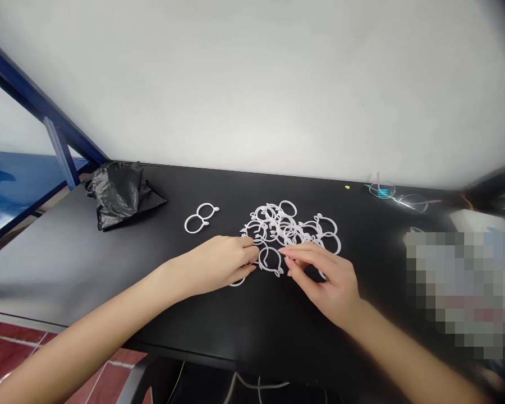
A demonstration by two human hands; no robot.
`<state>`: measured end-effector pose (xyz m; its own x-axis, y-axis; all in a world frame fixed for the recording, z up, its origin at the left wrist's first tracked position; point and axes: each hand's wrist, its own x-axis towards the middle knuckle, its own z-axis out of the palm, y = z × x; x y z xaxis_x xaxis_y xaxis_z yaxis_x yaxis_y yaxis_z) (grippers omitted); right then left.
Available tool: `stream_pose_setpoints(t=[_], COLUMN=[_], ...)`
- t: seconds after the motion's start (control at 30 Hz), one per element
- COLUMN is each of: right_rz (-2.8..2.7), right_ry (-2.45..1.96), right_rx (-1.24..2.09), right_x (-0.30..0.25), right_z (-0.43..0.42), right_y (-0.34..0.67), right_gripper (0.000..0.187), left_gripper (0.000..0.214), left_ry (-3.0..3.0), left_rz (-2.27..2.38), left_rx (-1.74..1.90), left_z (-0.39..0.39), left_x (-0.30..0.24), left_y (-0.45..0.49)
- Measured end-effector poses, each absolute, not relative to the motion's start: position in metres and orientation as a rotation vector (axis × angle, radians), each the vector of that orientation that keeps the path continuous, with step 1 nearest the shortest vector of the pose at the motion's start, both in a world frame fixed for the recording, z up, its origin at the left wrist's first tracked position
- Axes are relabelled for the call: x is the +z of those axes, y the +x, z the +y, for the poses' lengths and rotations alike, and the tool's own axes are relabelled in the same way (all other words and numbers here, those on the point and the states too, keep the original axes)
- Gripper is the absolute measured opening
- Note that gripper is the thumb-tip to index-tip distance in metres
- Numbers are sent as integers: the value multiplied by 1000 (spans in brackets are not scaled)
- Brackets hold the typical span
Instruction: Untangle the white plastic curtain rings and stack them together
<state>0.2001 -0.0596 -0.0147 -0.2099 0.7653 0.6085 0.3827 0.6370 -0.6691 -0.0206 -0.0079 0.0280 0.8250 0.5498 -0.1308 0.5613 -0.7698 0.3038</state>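
Observation:
A heap of several white plastic rings [292, 227] lies in the middle of the black table [219, 314]. My left hand [223, 262] is closed, its fingers pinching a white ring [269, 260] at the heap's near edge; another ring peeks out beneath it. My right hand [324, 275] holds the same ring's other side with its fingertips pressed together. Two joined white rings [201, 217] lie apart to the left of the heap.
A crumpled black plastic bag [120, 193] sits at the table's back left. A pair of glasses [398, 196] lies at the back right by the white wall. A blurred patch covers the right side. Blue metal framing stands at left.

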Motion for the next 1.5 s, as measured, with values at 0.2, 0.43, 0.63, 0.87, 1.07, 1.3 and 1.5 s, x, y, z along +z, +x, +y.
stream_pose_setpoints(t=[0.2,0.43,0.63,0.87,1.07,1.3,1.5], right_rz=[-1743,-1448,-1471,-1314,-1417,-1526,-1485], right_ry=[-962,-1026,-1050,-1102,-1046,-998,-1077], right_rx=[846,1233,1070,1037,1097,910,830], right_x=[-13,-10,-11,-9,-9,-12,-10], right_z=[-62,-69,-71,-65,-63,-65,-66], right_y=[198,193,189,197,197,199,201], right_gripper=[26,7,4,16,18,21,18], left_gripper=[8,8,12,55,66,54,38], left_ry=[2216,1871,1850,1850,1822,1809,1901], left_rz=[756,748,695,633,692,680,789], left_rx=[513,1153,1091,967,896,931,1057], left_z=[-2,-24,-31,-35,-36,-32,-21], left_x=[34,2,-4,-11,-12,-6,-3], left_y=[-11,13,14,15,12,12,8])
